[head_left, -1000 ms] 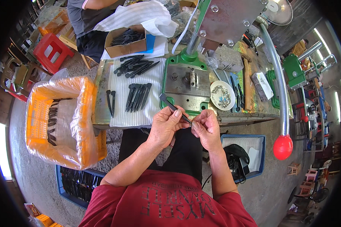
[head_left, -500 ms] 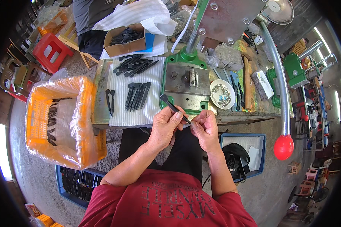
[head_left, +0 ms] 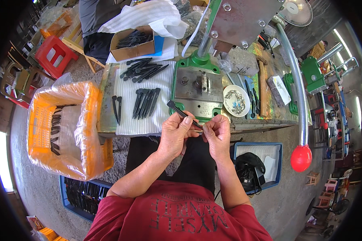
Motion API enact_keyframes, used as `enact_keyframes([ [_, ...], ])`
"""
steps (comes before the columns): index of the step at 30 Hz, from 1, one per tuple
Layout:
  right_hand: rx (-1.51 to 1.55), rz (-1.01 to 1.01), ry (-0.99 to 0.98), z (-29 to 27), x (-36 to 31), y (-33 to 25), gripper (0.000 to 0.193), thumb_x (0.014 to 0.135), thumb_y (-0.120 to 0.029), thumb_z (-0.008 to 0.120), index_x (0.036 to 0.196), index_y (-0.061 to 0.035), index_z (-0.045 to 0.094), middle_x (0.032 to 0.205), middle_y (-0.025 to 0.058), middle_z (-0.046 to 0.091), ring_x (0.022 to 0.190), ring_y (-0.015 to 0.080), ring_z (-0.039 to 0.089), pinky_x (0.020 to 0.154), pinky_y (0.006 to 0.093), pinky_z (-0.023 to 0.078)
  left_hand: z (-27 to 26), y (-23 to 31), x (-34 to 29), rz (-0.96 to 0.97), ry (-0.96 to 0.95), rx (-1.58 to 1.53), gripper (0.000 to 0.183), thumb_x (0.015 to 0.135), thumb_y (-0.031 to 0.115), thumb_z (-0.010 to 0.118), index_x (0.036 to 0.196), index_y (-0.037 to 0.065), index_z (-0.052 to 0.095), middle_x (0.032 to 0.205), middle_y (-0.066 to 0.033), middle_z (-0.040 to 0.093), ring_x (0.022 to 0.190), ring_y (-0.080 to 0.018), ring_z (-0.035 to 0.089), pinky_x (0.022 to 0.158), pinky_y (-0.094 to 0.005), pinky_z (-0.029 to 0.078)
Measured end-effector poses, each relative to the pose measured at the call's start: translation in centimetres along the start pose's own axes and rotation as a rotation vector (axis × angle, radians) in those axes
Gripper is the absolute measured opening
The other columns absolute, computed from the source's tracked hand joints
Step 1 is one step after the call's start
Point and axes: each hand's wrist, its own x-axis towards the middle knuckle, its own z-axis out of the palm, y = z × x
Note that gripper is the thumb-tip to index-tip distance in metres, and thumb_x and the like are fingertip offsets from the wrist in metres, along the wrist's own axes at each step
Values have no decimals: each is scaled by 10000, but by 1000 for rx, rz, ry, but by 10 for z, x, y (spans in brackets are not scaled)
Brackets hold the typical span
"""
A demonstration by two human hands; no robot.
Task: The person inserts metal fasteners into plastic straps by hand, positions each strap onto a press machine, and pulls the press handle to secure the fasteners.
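Just in front of the press base, a long black tapered piece with a squarish head (head_left: 177,109) is gripped by my left hand (head_left: 175,134). Its head points up and left, and its thin end reaches toward my right hand (head_left: 216,136). The fingers of my right hand are pinched together at that thin end; what they hold is too small to make out. A green hand press (head_left: 198,85) with a steel block on its bed stands just beyond. Beside it a white bowl (head_left: 230,112) contains many small metal parts.
Similar black pieces (head_left: 145,103) lie in groups on a white foam sheet (head_left: 126,86). A cardboard box (head_left: 134,51) holds more. Left stands a yellow plastic-lined crate (head_left: 90,120). The press lever's red knob (head_left: 301,158) hangs at right. Another person (head_left: 96,18) is across the table.
The black piece has shifted slightly left and up in my left hand. My right fingers have moved a little at its thin end.
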Motion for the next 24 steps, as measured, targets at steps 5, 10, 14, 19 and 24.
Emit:
enact_keyframes([
  [5, 0, -29, -3, 0, 2, 2, 223, 798, -71, 547, 927, -86, 366, 664, -2, 445, 506, 47, 387, 424, 170, 329, 0, 5, 5, -16, -13, -32, 111, 853, 131, 463, 899, 33, 485, 809, -55, 547, 682, -142, 580, 561, -231, 491],
  [10, 0, -32, -1, -2, -2, 2, 141, 843, -120, 483, 921, -59, 383, 649, -4, 419, 504, 59, 386, 432, 180, 333, -5, 11, 23, 46, -9, 63, 111, 844, 141, 479, 886, 39, 498, 801, -65, 560, 690, -175, 597, 531, -228, 481],
  [14, -27, -11, 24, -7, -10, 4, 110, 850, -107, 460, 914, -52, 389, 642, -1, 406, 504, 64, 388, 437, 182, 332, -4, 18, 54, 181, -18, 276, 96, 839, 99, 478, 889, 20, 502, 799, -60, 559, 690, -163, 591, 537, -230, 482],
  [19, -97, -2, 39, -16, -19, 8, 126, 852, -157, 467, 910, -69, 397, 648, 41, 462, 486, 85, 396, 430, 187, 324, 0, 29, 94, 247, -22, 452, 88, 835, 70, 473, 873, 1, 511, 773, -49, 550, 671, -132, 571, 527, -217, 478],
  [24, -85, 27, 59, -22, -25, 7, 118, 847, -153, 474, 898, -72, 406, 652, 43, 469, 493, 88, 410, 431, 187, 331, 2, 25, 124, 376, -35, 624, 73, 811, 41, 502, 860, -6, 529, 714, -25, 526, 631, -97, 542, 506, -202, 471],
])
